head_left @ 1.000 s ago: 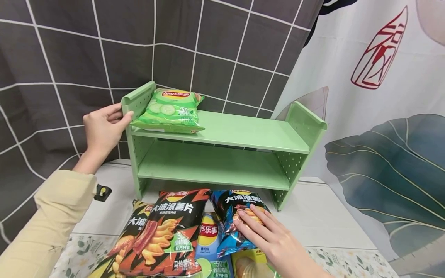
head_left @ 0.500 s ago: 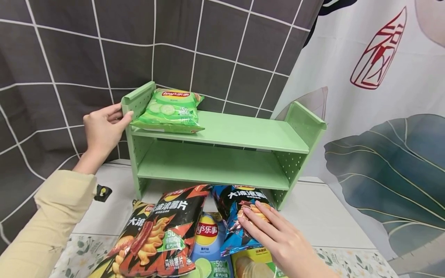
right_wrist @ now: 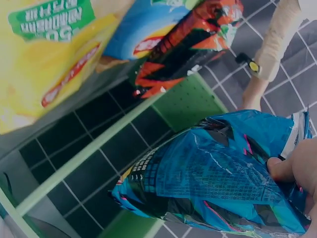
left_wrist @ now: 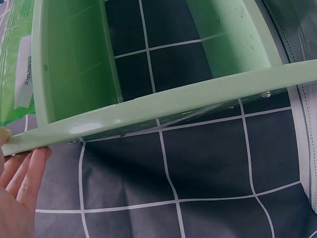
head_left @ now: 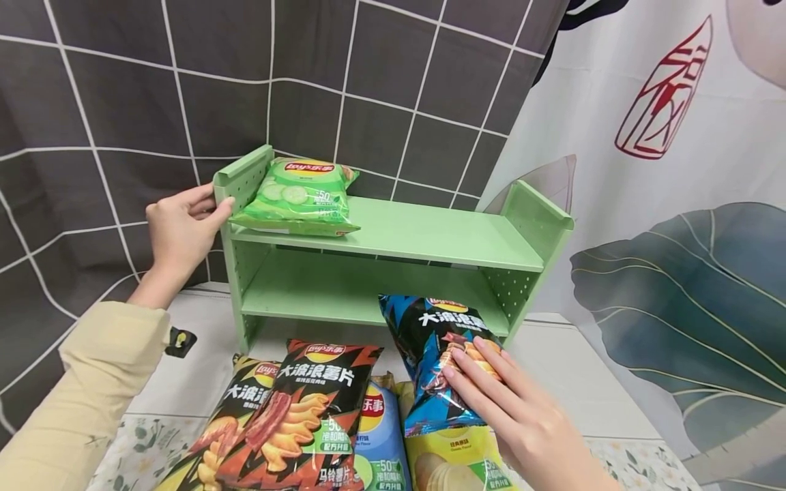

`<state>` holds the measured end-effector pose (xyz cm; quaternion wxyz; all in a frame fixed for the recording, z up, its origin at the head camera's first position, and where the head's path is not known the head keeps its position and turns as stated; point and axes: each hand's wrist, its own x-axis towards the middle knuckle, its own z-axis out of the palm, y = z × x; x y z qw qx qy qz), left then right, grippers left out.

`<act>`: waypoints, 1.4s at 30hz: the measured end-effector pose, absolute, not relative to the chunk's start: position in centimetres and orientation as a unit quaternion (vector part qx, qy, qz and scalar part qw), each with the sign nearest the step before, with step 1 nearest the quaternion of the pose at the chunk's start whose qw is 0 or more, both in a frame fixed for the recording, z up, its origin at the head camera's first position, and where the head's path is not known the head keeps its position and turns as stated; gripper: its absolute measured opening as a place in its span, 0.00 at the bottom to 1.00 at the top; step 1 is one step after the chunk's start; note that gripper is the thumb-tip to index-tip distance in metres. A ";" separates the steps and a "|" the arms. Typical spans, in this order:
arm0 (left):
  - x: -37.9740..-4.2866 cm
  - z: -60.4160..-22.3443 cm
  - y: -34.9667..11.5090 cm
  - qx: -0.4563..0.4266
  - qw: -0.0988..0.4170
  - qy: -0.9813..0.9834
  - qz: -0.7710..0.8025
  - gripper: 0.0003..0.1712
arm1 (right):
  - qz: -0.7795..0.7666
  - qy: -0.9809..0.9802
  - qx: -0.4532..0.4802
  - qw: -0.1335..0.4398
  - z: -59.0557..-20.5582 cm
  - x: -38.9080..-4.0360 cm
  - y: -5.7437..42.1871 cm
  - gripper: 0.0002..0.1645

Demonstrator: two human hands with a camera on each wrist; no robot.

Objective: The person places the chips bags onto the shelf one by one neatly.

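My right hand (head_left: 516,409) grips a blue-and-black bag of potato chips (head_left: 439,361), fingers across its front. In the right wrist view the thumb (right_wrist: 281,169) presses into the back of the bag. The bag is raised in front of the lower board of a green two-tier shelf (head_left: 381,283), overlapping its edge. My left hand (head_left: 184,225) holds the upper left side panel of the shelf, thumb on one face and fingers on the other, as the left wrist view also shows. A green bag of chips (head_left: 301,198) lies on the top board at the left end.
Several chip bags lie before the shelf: a black-and-red one (head_left: 301,416), a black-and-yellow one (head_left: 227,423), a light blue one (head_left: 377,436) and a yellow one (head_left: 457,460). A dark checked curtain (head_left: 368,82) hangs behind. A small black object (head_left: 180,341) lies left of the shelf.
My right hand has lifted the blue-and-black bag up and to the right, uncovering more of the yellow bag. The black-and-red bag shifted and settled slightly to the right. My left hand stays put.
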<state>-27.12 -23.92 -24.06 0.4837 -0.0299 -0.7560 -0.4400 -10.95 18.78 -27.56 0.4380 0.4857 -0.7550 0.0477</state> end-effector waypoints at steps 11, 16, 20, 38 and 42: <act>-27.2 -24.1 -24.0 -0.030 0.484 -0.756 -0.439 0.21 | 0.077 -0.753 0.472 0.451 -25.7 -10.2 18.8 0.25; -27.3 -24.1 -24.1 -0.030 0.487 -0.754 -0.439 0.20 | 0.081 -0.735 0.477 0.475 -24.7 -10.3 18.7 0.23; -27.3 -24.1 -24.1 -0.029 0.488 -0.755 -0.437 0.20 | 0.078 -0.722 0.472 0.499 -24.1 -10.9 18.5 0.22; -27.4 -24.4 -24.0 -0.033 0.488 -0.756 -0.435 0.21 | 0.046 -0.724 0.457 0.514 -22.0 -14.7 17.8 0.22; -27.4 -24.2 -24.0 -0.034 0.487 -0.759 -0.432 0.21 | 0.039 -0.732 0.452 0.508 -21.5 -16.3 17.5 0.24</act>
